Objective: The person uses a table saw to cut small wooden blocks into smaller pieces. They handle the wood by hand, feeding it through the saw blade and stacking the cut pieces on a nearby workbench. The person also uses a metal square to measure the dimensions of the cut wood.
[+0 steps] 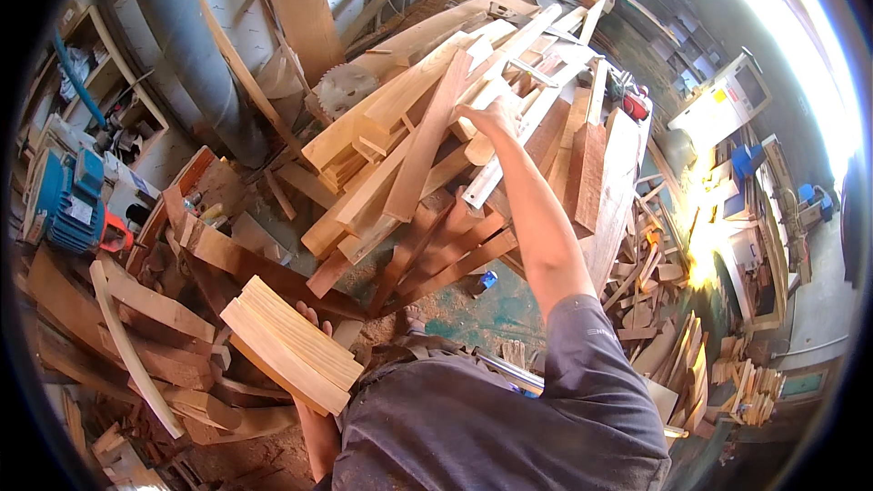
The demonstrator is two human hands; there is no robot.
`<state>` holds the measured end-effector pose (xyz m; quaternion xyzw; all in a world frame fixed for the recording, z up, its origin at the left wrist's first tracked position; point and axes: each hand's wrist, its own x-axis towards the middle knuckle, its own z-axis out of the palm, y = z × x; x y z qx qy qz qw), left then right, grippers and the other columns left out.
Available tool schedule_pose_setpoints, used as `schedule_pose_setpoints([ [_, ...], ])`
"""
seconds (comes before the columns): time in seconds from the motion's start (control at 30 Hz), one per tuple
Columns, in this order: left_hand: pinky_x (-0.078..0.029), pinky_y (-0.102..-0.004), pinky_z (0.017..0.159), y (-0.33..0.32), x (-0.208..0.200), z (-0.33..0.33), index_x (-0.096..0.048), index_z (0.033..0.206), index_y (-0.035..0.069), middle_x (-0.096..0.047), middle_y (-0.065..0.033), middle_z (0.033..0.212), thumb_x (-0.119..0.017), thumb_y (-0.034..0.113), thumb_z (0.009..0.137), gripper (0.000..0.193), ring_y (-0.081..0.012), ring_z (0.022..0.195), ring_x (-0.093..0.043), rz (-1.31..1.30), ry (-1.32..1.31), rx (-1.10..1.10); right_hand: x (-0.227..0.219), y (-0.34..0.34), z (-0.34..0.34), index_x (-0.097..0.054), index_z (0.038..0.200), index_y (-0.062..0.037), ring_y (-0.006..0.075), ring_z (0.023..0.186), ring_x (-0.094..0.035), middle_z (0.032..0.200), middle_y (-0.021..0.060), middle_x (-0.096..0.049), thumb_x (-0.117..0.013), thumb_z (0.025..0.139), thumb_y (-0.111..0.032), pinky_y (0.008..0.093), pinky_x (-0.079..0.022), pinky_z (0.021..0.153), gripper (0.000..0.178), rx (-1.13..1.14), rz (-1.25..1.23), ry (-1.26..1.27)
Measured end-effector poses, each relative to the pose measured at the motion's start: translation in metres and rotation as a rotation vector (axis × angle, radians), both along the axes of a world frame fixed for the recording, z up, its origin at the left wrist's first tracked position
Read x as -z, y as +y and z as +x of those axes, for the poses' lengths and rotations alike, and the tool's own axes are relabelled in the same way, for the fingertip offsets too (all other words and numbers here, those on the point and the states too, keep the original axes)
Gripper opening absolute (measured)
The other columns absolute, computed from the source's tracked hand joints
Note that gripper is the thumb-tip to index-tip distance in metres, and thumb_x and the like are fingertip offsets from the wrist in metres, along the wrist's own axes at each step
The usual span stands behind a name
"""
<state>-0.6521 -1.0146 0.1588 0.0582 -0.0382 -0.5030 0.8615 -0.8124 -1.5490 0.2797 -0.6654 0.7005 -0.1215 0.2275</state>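
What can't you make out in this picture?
In the head view:
Left hand: palm hidden by the stacked wooden strips.
Right hand: exact finger grip too small and brightly lit to tell.
Blue motor: label too small to read.
Bright patch at right: details lost to glare.

Blue motor (75, 205) with orange-red part at far left, below open shelving (136, 91). Grey pipe (186, 55) stands by the wall; toothed circular saw blade (346, 91) to its right. Farther right: red-and-black power tool (634, 105), pale boxy cabinet (723, 105).
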Motion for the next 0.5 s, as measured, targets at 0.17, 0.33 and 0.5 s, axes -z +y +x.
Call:
schedule_pose_setpoints([
  [0.17,-0.015,-0.0522,0.128,0.005,-0.005,-0.006,-0.029,0.162,0.016,-0.025,-0.0146,0.169,-0.036,0.052,0.108,0.065,-0.0277,0.155,-0.026,0.061,0.115,-0.08,-0.013,-0.003,0.032,-0.026,0.159,-0.0048,0.0414,0.145,-0.036,0.159,0.0324,-0.027,-0.084,0.07,-0.054,0.0483,-0.038,0.114,0.117,0.249,0.142,0.129],
  [0.33,-0.014,-0.0511,0.128,0.007,0.009,-0.002,-0.029,0.162,0.016,-0.025,-0.0136,0.169,-0.036,0.053,0.108,0.066,-0.0267,0.155,-0.027,0.094,0.089,-0.118,-0.007,-0.011,0.018,-0.031,0.155,-0.004,0.04,0.143,-0.038,0.155,0.027,-0.033,-0.086,0.066,-0.047,0.0467,-0.039,0.113,0.113,0.233,0.135,0.086],
  [0.5,-0.014,-0.0505,0.128,0.002,0.005,0.008,-0.03,0.162,0.017,-0.026,-0.0119,0.169,-0.037,0.052,0.108,0.065,-0.0253,0.155,-0.027,0.087,0.035,-0.106,0.015,-0.03,0.0,-0.028,0.158,-0.0114,0.0409,0.144,-0.037,0.156,0.0254,-0.031,-0.086,0.067,-0.044,0.0496,-0.04,0.113,0.112,0.215,0.172,-0.013],
])
